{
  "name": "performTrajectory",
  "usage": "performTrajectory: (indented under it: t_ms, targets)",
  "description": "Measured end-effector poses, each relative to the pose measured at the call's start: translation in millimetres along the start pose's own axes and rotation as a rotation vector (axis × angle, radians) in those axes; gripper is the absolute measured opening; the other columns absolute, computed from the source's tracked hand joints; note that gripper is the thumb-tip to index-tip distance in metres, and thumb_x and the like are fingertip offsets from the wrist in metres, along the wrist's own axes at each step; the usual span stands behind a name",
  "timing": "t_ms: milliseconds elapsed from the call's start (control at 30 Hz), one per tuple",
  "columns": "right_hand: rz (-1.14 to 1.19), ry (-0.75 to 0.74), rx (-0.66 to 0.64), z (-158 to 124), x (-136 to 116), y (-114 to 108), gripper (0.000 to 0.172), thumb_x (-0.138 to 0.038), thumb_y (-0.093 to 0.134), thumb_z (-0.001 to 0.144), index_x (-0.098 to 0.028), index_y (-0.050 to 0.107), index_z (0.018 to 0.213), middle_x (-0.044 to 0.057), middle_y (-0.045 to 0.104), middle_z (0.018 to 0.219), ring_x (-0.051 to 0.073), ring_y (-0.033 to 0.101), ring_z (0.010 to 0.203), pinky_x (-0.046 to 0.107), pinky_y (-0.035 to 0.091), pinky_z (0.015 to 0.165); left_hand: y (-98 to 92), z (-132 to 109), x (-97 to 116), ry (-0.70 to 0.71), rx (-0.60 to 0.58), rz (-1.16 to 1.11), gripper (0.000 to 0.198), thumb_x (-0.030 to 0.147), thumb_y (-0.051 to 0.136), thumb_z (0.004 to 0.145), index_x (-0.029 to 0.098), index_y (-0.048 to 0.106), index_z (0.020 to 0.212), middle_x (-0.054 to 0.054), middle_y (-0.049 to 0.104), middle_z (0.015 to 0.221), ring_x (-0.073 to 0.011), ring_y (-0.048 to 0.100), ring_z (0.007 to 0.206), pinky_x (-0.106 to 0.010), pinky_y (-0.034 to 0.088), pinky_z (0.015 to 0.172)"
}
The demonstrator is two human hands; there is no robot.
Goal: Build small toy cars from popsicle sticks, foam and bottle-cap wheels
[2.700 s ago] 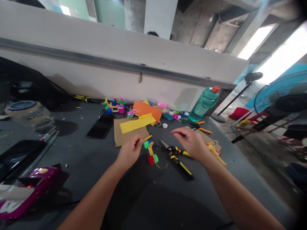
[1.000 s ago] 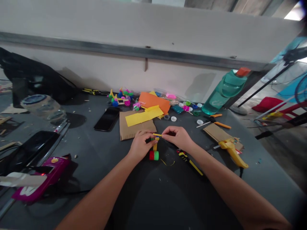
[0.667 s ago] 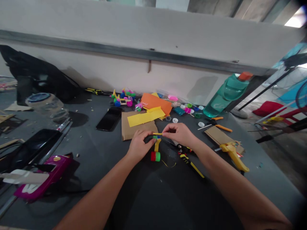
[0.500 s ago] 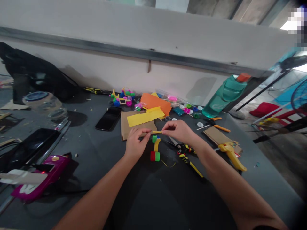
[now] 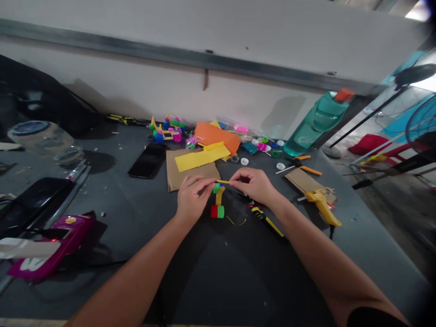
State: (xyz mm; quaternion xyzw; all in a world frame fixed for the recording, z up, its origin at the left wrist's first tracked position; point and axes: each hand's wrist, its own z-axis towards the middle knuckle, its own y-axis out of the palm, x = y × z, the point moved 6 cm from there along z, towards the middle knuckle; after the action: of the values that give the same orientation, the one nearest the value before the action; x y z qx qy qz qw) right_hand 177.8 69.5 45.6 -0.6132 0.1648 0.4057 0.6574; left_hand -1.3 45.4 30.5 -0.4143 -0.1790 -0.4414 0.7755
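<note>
A thin yellow strip (image 5: 223,181) stretches between my two hands, pinched at each end. My left hand (image 5: 194,195) is closed on its left end, with thumb and forefinger together. At the other end, the fingertips of my right hand (image 5: 252,184) grip it. Just below stands a small piece made of bottle caps (image 5: 217,211), red and green at the bottom, joined by a yellow bar (image 5: 219,196) to a green and blue top. My left fingers overlap that top; whether they touch it I cannot tell. Yellow-and-black pliers (image 5: 267,221) lie beneath my right wrist.
Yellow paper (image 5: 200,158) lies on brown cardboard (image 5: 173,175) beyond my hands. A phone (image 5: 148,160) is to the left, a magenta power strip (image 5: 57,245) nearer. At right are a yellow glue gun (image 5: 322,204), orange-handled scissors (image 5: 311,170) and a teal bottle (image 5: 311,125).
The view has tilted down and shifted slightly, so the table's things sit higher in the picture. Both hands still hold the yellow strip, now closer over the bottle-cap piece's top.
</note>
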Motion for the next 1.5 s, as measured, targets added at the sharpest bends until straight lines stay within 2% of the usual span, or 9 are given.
performTrajectory:
  t_ms: [200, 367, 633, 800, 1267, 1500]
  targets:
    - [-0.028, -0.01, -0.011, -0.1, -0.1, -0.9, 0.009, -0.027, 0.062, 0.074, -0.021, 0.067, 0.073, -0.001, 0.062, 0.068, 0.009, 0.049, 0.057, 0.023, 0.036, 0.053, 5.5, 0.7, -2.4, -0.034, -0.047, 0.019, 0.013, 0.031, 0.057, 0.082, 0.025, 0.068, 0.084, -0.002, 0.067, 0.082, -0.0176, 0.057, 0.082, -0.034, 0.046, 0.076]
    - [-0.03, -0.015, -0.03, 0.2, -0.4, 2.2, 0.008, -0.027, 0.063, 0.074, -0.022, 0.069, 0.075, 0.0, 0.063, 0.071, 0.01, 0.051, 0.059, 0.024, 0.037, 0.055, 5.9, 0.9, -4.2, -0.051, -0.025, 0.044, 0.012, 0.03, 0.056, 0.082, 0.025, 0.068, 0.083, -0.001, 0.065, 0.081, -0.0176, 0.057, 0.083, -0.034, 0.046, 0.076]
    - [-0.035, -0.08, -0.036, 1.3, -2.2, 3.9, 0.007, -0.025, 0.062, 0.075, -0.023, 0.069, 0.074, 0.0, 0.064, 0.073, 0.012, 0.055, 0.067, 0.025, 0.04, 0.062, 4.8, 0.1, -3.0, -0.008, -0.026, 0.063, 0.011, 0.028, 0.057, 0.081, 0.024, 0.067, 0.081, -0.001, 0.064, 0.078, -0.0167, 0.056, 0.08, -0.034, 0.045, 0.074]
    - [-0.038, -0.075, -0.045, 1.2, -1.7, 1.5, 0.007, -0.025, 0.063, 0.075, -0.023, 0.069, 0.075, -0.001, 0.064, 0.073, 0.011, 0.054, 0.064, 0.025, 0.04, 0.059, 6.1, -0.3, -1.9, 0.014, -0.047, 0.062, 0.011, 0.027, 0.057, 0.081, 0.023, 0.067, 0.08, -0.001, 0.064, 0.077, -0.0162, 0.055, 0.078, -0.032, 0.044, 0.073]
    - [-0.027, -0.121, -0.045, 1.7, -2.7, 2.2, 0.006, -0.023, 0.064, 0.074, -0.021, 0.069, 0.074, -0.001, 0.064, 0.071, 0.01, 0.054, 0.063, 0.024, 0.039, 0.058, 4.2, -0.1, 0.0, 0.048, -0.005, 0.048, 0.008, 0.025, 0.06, 0.079, 0.022, 0.068, 0.079, -0.002, 0.065, 0.075, -0.0169, 0.056, 0.076, -0.033, 0.045, 0.07]
    - [-0.017, -0.097, -0.043, 1.6, -0.3, 2.4, 0.005, -0.024, 0.065, 0.074, -0.022, 0.069, 0.074, -0.001, 0.064, 0.072, 0.01, 0.054, 0.064, 0.025, 0.04, 0.058, 4.9, -0.5, -0.3, 0.053, -0.008, 0.062, 0.008, 0.025, 0.06, 0.079, 0.023, 0.067, 0.079, -0.001, 0.066, 0.075, -0.0166, 0.056, 0.075, -0.033, 0.045, 0.07]
